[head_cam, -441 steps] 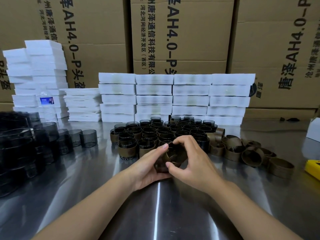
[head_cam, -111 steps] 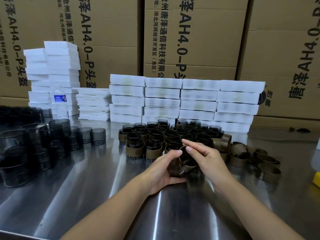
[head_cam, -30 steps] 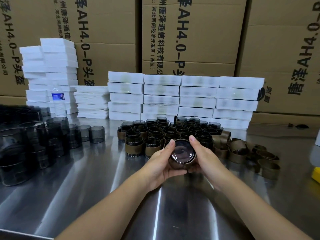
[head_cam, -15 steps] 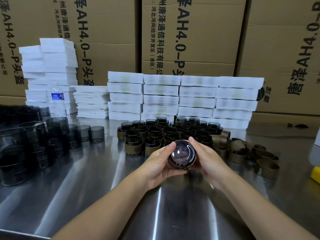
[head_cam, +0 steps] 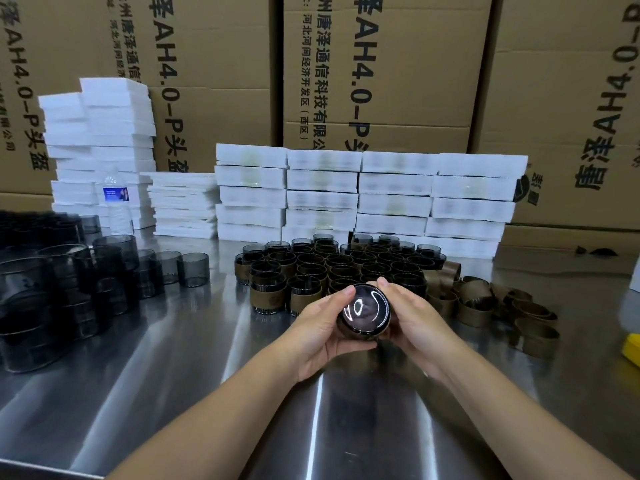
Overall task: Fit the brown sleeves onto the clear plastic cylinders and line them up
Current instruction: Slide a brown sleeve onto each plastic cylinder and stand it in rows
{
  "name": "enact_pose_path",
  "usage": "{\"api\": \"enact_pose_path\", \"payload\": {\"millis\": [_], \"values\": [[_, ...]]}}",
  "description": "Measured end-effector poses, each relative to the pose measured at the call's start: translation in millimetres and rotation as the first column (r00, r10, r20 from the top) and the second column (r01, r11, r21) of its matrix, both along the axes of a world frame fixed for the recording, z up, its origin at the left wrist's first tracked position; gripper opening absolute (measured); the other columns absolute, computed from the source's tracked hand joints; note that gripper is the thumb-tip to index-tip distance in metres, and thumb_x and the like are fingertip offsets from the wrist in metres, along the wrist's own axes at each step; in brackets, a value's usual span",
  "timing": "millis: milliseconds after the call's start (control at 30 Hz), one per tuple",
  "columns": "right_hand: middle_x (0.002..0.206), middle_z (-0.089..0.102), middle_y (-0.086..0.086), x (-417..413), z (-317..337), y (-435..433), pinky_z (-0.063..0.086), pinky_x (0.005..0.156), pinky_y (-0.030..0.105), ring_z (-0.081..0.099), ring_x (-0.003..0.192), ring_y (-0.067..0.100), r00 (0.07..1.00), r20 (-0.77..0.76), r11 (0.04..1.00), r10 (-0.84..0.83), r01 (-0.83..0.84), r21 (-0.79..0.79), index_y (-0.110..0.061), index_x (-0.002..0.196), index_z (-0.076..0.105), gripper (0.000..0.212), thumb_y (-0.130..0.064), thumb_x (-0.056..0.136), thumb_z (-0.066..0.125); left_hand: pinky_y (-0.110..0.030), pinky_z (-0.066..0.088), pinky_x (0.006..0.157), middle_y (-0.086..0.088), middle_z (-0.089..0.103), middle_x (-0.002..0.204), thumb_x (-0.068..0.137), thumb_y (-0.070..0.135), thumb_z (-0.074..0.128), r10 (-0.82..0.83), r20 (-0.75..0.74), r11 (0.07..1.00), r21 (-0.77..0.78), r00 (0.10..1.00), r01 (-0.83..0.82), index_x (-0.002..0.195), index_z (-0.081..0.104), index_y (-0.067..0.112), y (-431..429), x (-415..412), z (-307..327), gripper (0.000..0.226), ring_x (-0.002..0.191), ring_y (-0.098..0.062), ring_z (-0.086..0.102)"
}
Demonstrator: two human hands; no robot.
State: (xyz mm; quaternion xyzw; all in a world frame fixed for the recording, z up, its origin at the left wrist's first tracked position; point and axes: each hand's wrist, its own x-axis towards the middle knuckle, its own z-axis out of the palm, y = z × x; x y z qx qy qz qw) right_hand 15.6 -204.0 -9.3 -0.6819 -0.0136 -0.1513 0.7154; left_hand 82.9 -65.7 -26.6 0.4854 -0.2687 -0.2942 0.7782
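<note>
Since half a second ago the cylinder has tipped a little further, and its glossy closed end now faces the camera squarely at frame centre. The left hand and right hand clasp it from either side, fingers curled round its wall (a brown band shows at its lower edge). On the steel table, sleeved cylinders stand in a block behind the hands. Loose sleeves lie at right and bare cylinders stand at left. Foam stacks and a bottle stand before closed cartons.
</note>
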Motion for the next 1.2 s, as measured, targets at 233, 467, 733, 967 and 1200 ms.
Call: {"api": "enact_pose_path", "payload": {"millis": [233,467,733,967,1200], "values": [[0.097,0.074,0.007,-1.7,1.2,2.2,0.052,0.064,0.026,0.070,0.084,0.017,1.000,-0.025,1.000,-0.014,0.014,-0.008,-0.018,0.106,0.068,0.034,-0.043,0.092,0.050,-0.032,0.058,0.065,-0.015,0.071,0.111,0.077,0.041,0.066,0.036,0.002,0.999,0.006,0.999,-0.036,0.117,0.064,0.010,-0.2,-3.1,0.9,0.051,0.097,-0.026,0.070],[0.099,0.070,0.005,0.7,2.3,3.6,0.052,0.054,0.024,0.067,0.075,0.016,0.976,-0.050,0.973,-0.212,0.216,0.085,-0.015,0.104,0.066,0.026,-0.033,0.097,0.048,-0.027,0.057,0.070,-0.002,0.066,0.110,0.079,0.019,0.077,0.384,0.186,0.915,0.051,0.904,-0.400,0.110,0.059,0.023,-5.4,-2.7,-0.7,0.036,0.088,-0.005,0.068],[0.069,0.065,0.002,3.0,7.6,-12.7,0.038,0.039,0.016,0.053,0.043,0.006,0.913,0.032,0.896,-0.407,0.393,0.205,-0.013,0.083,0.066,0.026,-0.027,0.097,0.049,0.002,0.034,0.070,0.026,0.050,0.101,0.068,0.036,0.078,0.211,0.901,0.657,0.157,0.379,-0.738,0.099,0.038,0.042,2.7,3.4,-8.3,0.051,0.086,0.007,0.047],[0.063,0.061,0.002,2.6,5.9,-12.4,0.034,0.041,0.018,0.048,0.042,0.006,0.913,0.012,0.898,-0.409,0.400,0.184,-0.012,0.083,0.066,0.026,-0.024,0.098,0.048,-0.023,0.016,0.110,0.000,0.023,0.154,0.074,0.025,0.080,0.005,0.939,0.644,0.261,0.345,-0.719,0.105,0.051,0.021,2.9,14.2,-19.4,0.042,0.146,-0.015,0.013],[0.064,0.060,0.002,0.8,5.9,-10.0,0.034,0.043,0.019,0.047,0.045,0.008,0.917,0.019,0.910,-0.399,0.394,0.130,-0.012,0.083,0.065,0.024,-0.021,0.098,0.048,-0.034,0.004,0.117,-0.005,0.008,0.160,0.090,0.026,0.066,-0.021,0.942,0.629,0.274,0.336,-0.728,0.123,0.055,0.026,2.0,18.4,-24.5,0.035,0.147,-0.019,-0.005]]}}
